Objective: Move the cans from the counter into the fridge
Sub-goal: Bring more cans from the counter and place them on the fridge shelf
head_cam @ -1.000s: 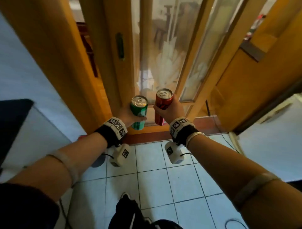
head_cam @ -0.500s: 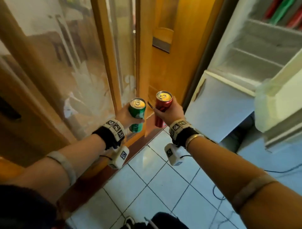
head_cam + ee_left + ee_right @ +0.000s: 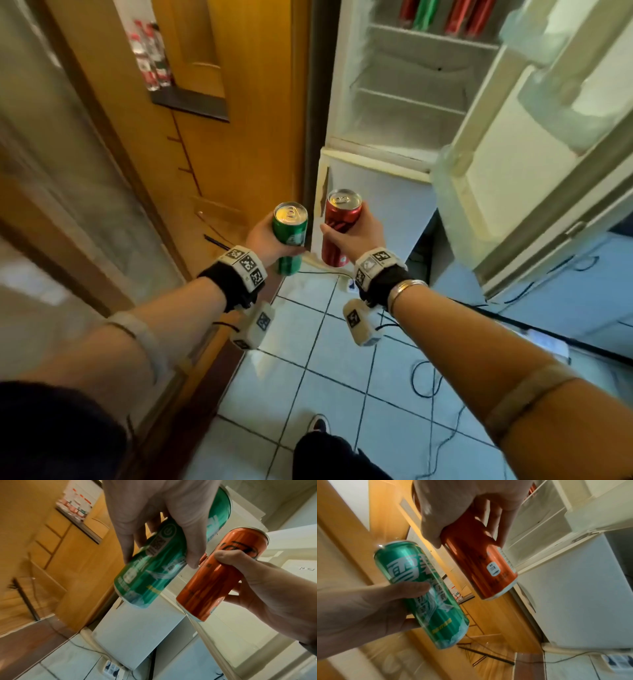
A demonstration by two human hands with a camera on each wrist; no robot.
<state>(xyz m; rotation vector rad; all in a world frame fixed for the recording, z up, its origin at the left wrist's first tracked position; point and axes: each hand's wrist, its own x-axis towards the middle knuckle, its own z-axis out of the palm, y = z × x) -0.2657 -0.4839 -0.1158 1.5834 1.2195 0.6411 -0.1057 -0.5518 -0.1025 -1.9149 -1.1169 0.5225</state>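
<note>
Head view: left hand (image 3: 265,236) gripped a green can (image 3: 289,236), right hand (image 3: 359,236) gripped a red can (image 3: 340,228), both upright, side by side, apart. Open fridge (image 3: 404,113) stood up ahead of the hands, several red and green cans (image 3: 445,15) already on its top shelf; these two not yet in. Fridge door (image 3: 534,144) swung open beyond the right hand, cables (image 3: 428,373) on the floor below. Left wrist view: fingers (image 3: 193,545) wrapped round the green can. Right wrist view: fingers (image 3: 505,524) curled round the red can, shelves ahead looked unblocked.
</note>
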